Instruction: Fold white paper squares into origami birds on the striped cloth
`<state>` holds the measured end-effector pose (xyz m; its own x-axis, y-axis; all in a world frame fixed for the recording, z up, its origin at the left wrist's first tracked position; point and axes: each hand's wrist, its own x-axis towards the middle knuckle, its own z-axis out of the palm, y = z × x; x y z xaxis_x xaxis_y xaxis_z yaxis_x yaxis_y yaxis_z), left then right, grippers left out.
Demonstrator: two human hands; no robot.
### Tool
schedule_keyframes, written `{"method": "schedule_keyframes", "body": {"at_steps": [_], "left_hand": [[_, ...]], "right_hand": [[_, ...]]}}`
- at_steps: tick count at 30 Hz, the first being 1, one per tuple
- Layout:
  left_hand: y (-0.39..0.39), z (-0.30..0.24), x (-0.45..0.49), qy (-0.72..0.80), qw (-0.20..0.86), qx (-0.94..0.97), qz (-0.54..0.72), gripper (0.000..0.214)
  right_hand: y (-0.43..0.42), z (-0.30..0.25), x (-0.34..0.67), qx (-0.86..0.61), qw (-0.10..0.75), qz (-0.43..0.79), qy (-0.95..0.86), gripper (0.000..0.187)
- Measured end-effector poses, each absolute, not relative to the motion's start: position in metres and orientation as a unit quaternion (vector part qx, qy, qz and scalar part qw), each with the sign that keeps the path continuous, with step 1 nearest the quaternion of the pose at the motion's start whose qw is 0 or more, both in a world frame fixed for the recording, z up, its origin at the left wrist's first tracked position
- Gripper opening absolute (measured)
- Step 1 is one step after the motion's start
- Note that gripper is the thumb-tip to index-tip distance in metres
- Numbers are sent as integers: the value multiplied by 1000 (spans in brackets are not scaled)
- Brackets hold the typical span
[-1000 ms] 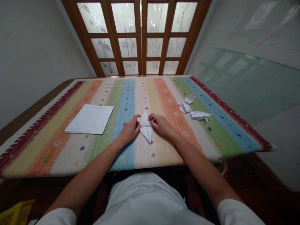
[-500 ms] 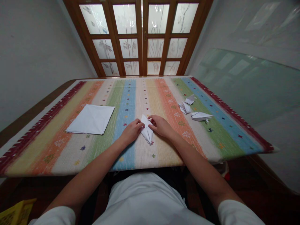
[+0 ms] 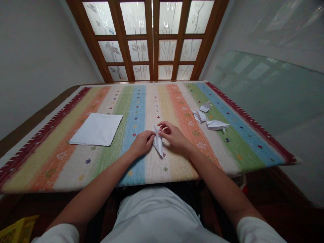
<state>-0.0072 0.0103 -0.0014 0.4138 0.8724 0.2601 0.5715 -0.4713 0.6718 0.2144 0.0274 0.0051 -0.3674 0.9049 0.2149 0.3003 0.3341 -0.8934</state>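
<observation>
so, left hand [image 3: 142,143] has its grip clamped on folded paper [image 3: 158,143], right hand [image 3: 173,135] unclear, between a white sheet [image 3: 97,129] and paper models [image 3: 207,118].

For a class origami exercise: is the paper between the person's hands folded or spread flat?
Folded: the white paper forms a narrow, pointed shape, lying between the left hand and the right hand.

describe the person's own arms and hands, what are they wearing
The bare left hand and bare right hand show no gloves or watch. Both forearms are bare below a white short-sleeved T-shirt, with a plain left sleeve and plain right sleeve.
</observation>
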Motion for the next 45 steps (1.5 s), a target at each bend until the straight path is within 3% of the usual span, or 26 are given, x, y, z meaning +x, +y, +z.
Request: {"method": "schedule_keyframes", "body": {"at_steps": [4, 7, 12, 17, 23, 28, 33, 35, 39, 45], "left_hand": [[11, 5, -10, 463, 330, 745, 348, 51], [12, 7, -10, 480, 370, 704, 370, 50], [13, 7, -11, 494, 414, 649, 405, 53], [13, 10, -10, 472, 423, 637, 440, 54], [14, 7, -11, 464, 433, 632, 445, 52], [15, 5, -11, 445, 476, 619, 439, 56], [17, 3, -9, 423, 468, 612, 477, 78], [18, 3, -9, 428, 438, 624, 485, 67], [16, 8, -12, 457, 353, 681, 450, 25], [16, 6, -16, 427, 421, 649, 468, 40]], "right_hand": [[20, 10, 210, -314, 409, 397, -759, 38], [16, 14, 209, -267, 414, 323, -808, 43], [19, 14, 213, -304, 435, 238, -814, 33], [22, 9, 219, -314, 392, 310, -807, 39], [25, 7, 218, -319, 411, 365, -772, 31], [31, 5, 225, -318, 405, 375, -771, 36], [35, 3, 230, -326, 398, 387, -765, 35], [36, 3, 231, -327, 395, 403, -758, 35], [36, 3, 232, -328, 393, 418, -751, 34], [39, 5, 233, -357, 413, 362, -756, 27]]}}
